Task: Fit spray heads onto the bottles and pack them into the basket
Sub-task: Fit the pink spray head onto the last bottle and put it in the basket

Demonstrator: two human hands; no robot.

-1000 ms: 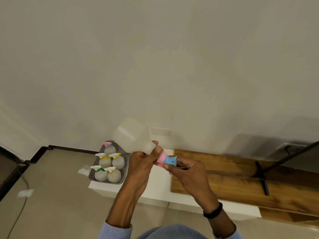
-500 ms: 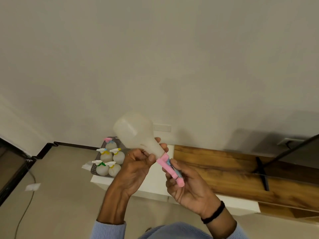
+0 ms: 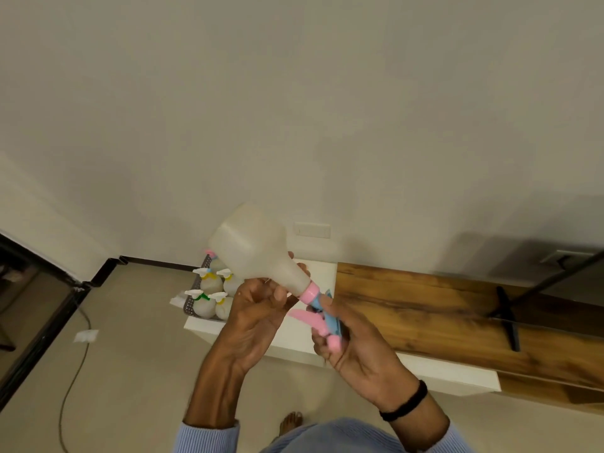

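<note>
I hold a translucent white bottle [image 3: 255, 250] in the air, tilted with its base up and to the left. My left hand [image 3: 258, 308] grips its neck. A pink and blue spray head [image 3: 322, 317] sits on the bottle's mouth, and my right hand [image 3: 343, 348] curls around that head from below. Behind the bottle, a grey mesh basket [image 3: 196, 286] stands on the white table [image 3: 294, 341] and holds several white bottles [image 3: 209, 282] with spray heads fitted.
A wooden board [image 3: 457, 315] lies to the right of the white table, with a black stand [image 3: 506, 315] on it. A cable [image 3: 75, 364] trails across the floor at left. My bare foot [image 3: 291, 423] shows below.
The spray head has turned in my right hand, its pink trigger now pointing left. The bottle stays held in about the same tilted place.
</note>
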